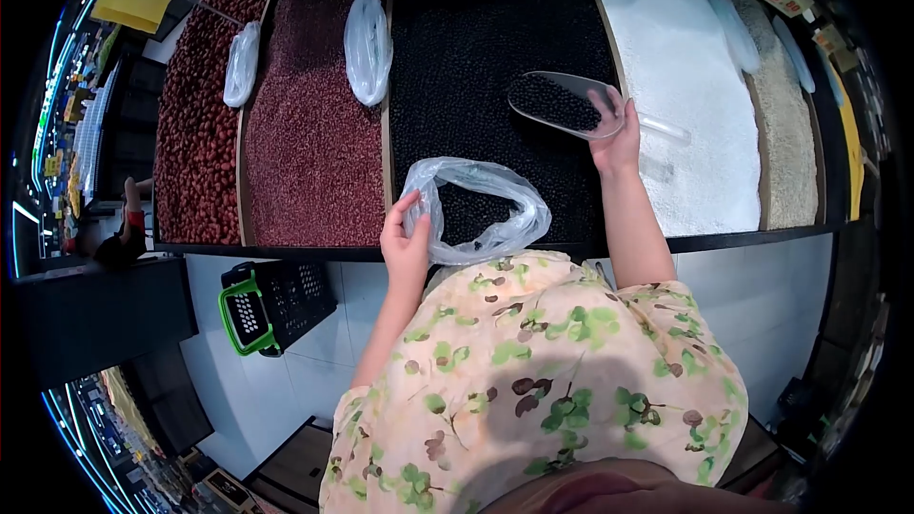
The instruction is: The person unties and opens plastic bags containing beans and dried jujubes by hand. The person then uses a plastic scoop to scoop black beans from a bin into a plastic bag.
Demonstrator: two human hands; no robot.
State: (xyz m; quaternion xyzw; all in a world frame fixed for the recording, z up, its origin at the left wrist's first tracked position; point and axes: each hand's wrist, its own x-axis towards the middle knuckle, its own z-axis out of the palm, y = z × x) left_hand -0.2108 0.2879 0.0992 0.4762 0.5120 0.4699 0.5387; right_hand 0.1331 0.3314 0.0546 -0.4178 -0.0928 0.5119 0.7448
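Black beans [476, 67] fill the wide middle bin. Over its right part, my right hand [615, 133] is closed round a clear plastic scoop [562, 119], which holds a load of black beans; its handle points right, over the white grains [690, 86]. At the bin's front edge, my left hand [407, 233] pinches the left rim of a clear plastic bag [488, 167]. The bag's mouth is spread wide, and dark beans show inside the opening. The scoop is above and to the right of the bag, apart from it.
Left of the black beans are bins of small red beans [314, 152] and red dates [195, 114], with bundled plastic bags [368, 49] on them. Pale grains [785, 133] lie far right. A black basket with green handle [249, 309] stands on the floor. Another person's arm [133, 209] shows far left.
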